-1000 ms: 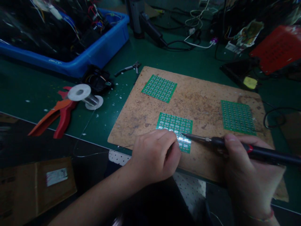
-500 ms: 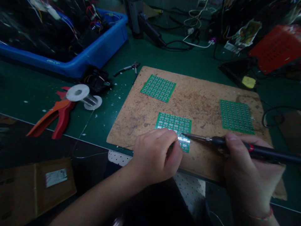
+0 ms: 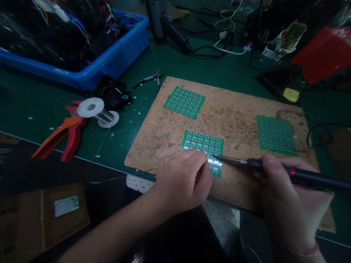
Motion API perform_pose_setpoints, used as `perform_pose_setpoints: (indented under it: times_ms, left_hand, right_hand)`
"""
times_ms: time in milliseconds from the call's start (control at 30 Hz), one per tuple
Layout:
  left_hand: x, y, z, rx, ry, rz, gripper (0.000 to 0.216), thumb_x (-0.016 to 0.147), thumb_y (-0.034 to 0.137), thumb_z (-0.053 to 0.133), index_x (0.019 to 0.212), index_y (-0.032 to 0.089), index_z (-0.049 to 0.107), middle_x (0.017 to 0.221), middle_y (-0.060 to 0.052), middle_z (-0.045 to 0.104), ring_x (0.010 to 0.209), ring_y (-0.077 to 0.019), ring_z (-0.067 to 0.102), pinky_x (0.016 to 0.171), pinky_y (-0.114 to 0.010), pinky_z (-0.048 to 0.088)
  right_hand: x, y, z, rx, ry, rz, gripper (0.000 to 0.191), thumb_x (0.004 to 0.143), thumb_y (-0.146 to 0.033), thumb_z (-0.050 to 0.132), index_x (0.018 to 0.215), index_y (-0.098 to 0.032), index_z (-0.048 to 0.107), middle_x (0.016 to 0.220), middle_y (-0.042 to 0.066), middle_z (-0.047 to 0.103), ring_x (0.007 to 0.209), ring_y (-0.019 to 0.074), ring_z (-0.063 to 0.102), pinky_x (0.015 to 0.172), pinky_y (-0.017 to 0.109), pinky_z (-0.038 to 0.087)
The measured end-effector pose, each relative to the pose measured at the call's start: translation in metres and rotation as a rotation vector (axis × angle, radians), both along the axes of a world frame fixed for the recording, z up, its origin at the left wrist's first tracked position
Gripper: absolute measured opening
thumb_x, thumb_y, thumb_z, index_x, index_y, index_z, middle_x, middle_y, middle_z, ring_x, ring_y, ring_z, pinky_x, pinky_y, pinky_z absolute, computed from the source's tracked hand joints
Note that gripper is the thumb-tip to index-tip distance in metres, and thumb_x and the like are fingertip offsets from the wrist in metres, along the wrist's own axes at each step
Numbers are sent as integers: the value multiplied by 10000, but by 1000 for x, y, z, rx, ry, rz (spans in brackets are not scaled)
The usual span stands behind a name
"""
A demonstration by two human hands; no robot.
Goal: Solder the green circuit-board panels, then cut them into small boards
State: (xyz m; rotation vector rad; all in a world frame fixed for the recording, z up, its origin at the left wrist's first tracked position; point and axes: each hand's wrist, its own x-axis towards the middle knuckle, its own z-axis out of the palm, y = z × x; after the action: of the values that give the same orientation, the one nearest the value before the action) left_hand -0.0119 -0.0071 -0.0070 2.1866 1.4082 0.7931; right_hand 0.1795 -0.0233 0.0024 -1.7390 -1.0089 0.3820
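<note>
Nearest, the right hand (image 3: 294, 197) grips the black handle of a soldering iron (image 3: 255, 164), whose tip points left at the middle circuit board (image 3: 204, 141); whether it touches, I cannot tell. The left hand (image 3: 184, 179), curled closed around a thin wire (image 3: 100, 182), hides part of that circuit board, which lies on a worn wooden board (image 3: 233, 109) near its front edge. The right circuit board (image 3: 276, 135) lies on it farther back; on the left, a spool (image 3: 105, 116) stands beside pliers (image 3: 74, 137) on the tabletop (image 3: 219, 71). The far circuit board (image 3: 185, 102) lies near the wooden board's back left corner, small cutters (image 3: 158, 75) just beyond, and a blue bin (image 3: 123, 54) behind.
</note>
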Motion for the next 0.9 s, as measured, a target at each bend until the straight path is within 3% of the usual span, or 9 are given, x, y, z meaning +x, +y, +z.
perform_pose_setpoints:
  times_ms: [900]
  left_hand:
    - [1,1,1,-13,23,-12,169,877,221,495,737,179,581,719,-23,595,713,-171,564,666,-331,395]
  right_hand:
    - [-1,1,1,20,19,-37,224,701,-377,758,647,-193,643,623,-18,619,554,129,545,555,286,406]
